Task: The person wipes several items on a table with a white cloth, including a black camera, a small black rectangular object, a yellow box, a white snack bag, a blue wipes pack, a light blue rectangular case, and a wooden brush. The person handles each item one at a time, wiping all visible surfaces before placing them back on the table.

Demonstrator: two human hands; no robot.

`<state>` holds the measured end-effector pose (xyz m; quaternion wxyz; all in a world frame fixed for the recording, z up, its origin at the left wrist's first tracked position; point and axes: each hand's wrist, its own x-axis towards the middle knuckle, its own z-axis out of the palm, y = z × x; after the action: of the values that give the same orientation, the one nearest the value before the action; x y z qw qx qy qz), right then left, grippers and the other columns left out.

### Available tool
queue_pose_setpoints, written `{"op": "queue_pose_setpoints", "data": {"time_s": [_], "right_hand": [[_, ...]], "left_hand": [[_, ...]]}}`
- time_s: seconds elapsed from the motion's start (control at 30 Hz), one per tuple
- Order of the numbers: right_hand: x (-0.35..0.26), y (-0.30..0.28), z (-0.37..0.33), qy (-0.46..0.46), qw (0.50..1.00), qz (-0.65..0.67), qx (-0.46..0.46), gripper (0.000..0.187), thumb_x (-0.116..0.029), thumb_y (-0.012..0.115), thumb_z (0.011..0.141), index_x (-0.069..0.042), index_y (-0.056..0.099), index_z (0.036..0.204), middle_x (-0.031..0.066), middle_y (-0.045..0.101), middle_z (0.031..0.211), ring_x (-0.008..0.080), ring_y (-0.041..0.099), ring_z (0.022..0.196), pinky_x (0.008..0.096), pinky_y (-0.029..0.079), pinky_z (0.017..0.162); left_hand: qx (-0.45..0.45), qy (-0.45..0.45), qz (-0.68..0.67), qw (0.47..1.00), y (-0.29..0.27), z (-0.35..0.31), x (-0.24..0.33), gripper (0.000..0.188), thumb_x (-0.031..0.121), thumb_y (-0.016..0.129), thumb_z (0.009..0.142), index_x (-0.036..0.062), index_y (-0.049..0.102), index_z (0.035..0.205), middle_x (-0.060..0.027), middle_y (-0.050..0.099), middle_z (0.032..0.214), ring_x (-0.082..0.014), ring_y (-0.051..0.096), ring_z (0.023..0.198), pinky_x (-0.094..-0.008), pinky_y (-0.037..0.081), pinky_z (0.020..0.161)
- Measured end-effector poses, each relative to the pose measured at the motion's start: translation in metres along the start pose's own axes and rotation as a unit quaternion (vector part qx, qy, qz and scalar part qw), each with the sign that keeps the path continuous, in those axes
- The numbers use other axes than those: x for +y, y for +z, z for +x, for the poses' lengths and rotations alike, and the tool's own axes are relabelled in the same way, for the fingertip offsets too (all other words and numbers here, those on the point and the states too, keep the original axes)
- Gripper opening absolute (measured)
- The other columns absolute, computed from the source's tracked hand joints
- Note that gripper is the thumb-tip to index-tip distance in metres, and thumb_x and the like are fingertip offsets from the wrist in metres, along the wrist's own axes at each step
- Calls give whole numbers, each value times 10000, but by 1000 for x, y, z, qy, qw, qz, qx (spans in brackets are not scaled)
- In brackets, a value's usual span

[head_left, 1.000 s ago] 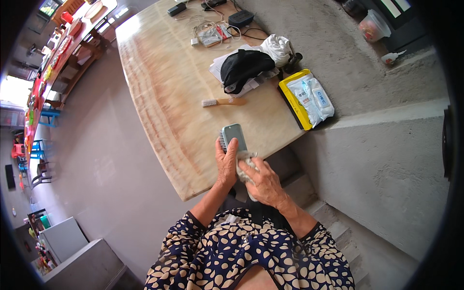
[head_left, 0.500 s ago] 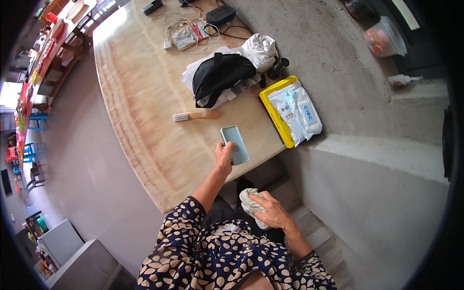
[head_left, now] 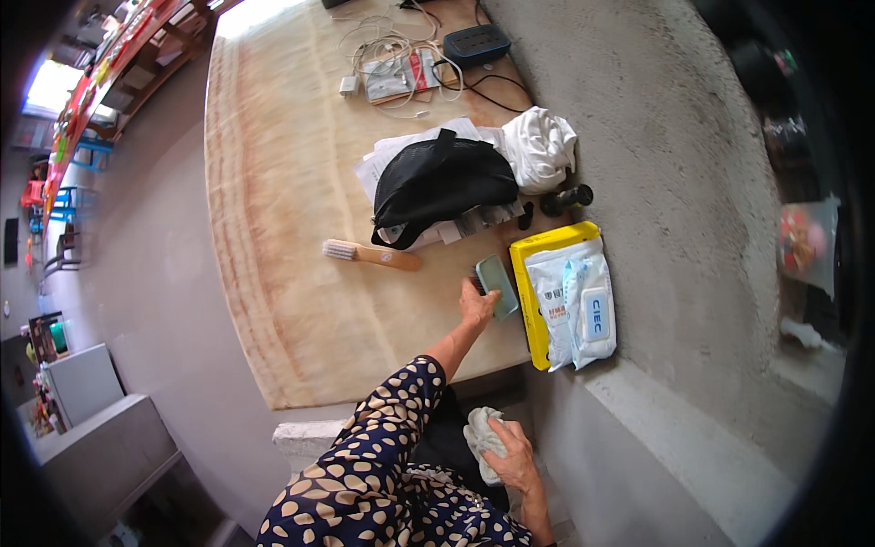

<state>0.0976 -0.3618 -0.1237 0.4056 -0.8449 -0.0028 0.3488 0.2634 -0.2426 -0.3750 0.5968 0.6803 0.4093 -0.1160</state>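
Near the right side of the table (head_left: 301, 301), my left hand (head_left: 477, 305) is closed on a pale green, rectangular brush (head_left: 498, 286). Its flat back faces up, and dark bristles show along the left edge. Below the table's front edge, my right hand (head_left: 514, 459) grips a crumpled whitish cloth (head_left: 481, 443) over my lap. A wooden-handled brush (head_left: 374, 257) with pale bristles lies to the left of the green one. Just right of my left hand is a white pack of wipes (head_left: 570, 305) on a yellow packet (head_left: 533, 273).
Beyond the brushes lie a black mesh bag (head_left: 442, 187) on papers, a bundled white cloth (head_left: 540, 149) and a small black bottle (head_left: 567, 199). Tangled white cables (head_left: 392, 55) and a dark power strip (head_left: 476, 44) sit farther back. A concrete wall (head_left: 629, 155) borders the table's right side.
My left hand has carried the green brush to the right, close to the yellow packet. My right hand still holds the cloth, slightly lower in view. The view itself has shifted.
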Motion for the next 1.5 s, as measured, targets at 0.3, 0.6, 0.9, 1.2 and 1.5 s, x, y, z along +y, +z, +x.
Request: {"op": "queue_pose_setpoints", "data": {"time_s": [0.3,0.6,0.9,1.2,1.5], "right_hand": [[-1,-5,24,8,1000,7,-22,537,-100,687,709,-68,575,1233,167,545,1125,345,582,1003,384,482,865],[2,9,21,-2,1000,-17,-20,544,-105,684,708,-68,566,1238,166,546,1112,344,580,1000,390,482,859],[-19,45,15,-9,999,-29,-32,546,-112,687,706,-70,567,1238,175,544,1118,355,577,1015,390,479,872],[-80,65,55,-132,959,-104,228,544,21,640,704,-65,586,1239,183,511,1163,373,532,1053,418,464,892],[-148,124,49,-245,887,-348,178,494,-85,620,751,-262,629,1212,89,494,1214,299,525,918,364,551,711]], "left_hand": [[-45,91,28,994,-25,5,16,509,182,720,762,-34,505,1170,-234,592,1097,-363,565,1055,-410,453,895],[303,317,389,810,-207,64,9,572,27,590,722,78,470,1279,-174,433,1298,-349,373,1253,-458,279,1049],[102,331,566,748,-266,94,-3,311,170,651,686,117,538,970,-106,566,1006,-290,476,1132,-496,310,978],[-96,179,241,949,-271,-56,-13,439,275,689,717,108,548,1097,-178,666,820,-394,638,762,-470,499,646],[-114,275,108,949,-312,-169,21,379,291,737,754,95,623,1058,-149,667,865,-355,643,775,-420,513,661]]}}
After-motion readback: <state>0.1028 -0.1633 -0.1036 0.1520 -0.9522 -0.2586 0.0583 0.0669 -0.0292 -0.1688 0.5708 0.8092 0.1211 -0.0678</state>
